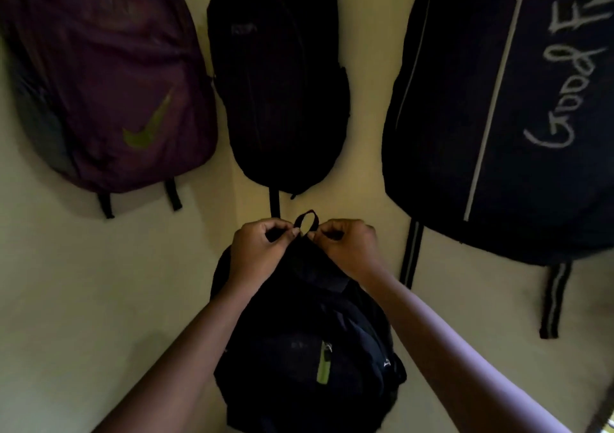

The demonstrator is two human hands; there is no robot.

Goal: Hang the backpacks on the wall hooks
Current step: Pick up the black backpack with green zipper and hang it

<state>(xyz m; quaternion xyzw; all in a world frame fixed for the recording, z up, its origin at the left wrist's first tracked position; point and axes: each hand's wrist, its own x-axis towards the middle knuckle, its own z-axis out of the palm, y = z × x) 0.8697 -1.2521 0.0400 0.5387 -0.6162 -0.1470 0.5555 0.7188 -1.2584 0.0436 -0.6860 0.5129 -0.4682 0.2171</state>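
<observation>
A black backpack (309, 343) with a green zip pull hangs low in the middle of the head view, held up against the pale wall. Its small top loop (307, 220) stands up between my two hands. My left hand (259, 246) pinches the loop's left base and my right hand (349, 245) pinches its right base. No hook is visible near the loop. Above, three backpacks hang on the wall: a purple one (109, 80) with a green swoosh, a black one (279, 80), and a large dark one (498, 110) with white lettering.
The pale yellow wall (83, 283) forms a corner behind the middle black bag. Straps (553, 299) dangle below the hanging bags. The hooks holding the upper bags lie out of view above the frame.
</observation>
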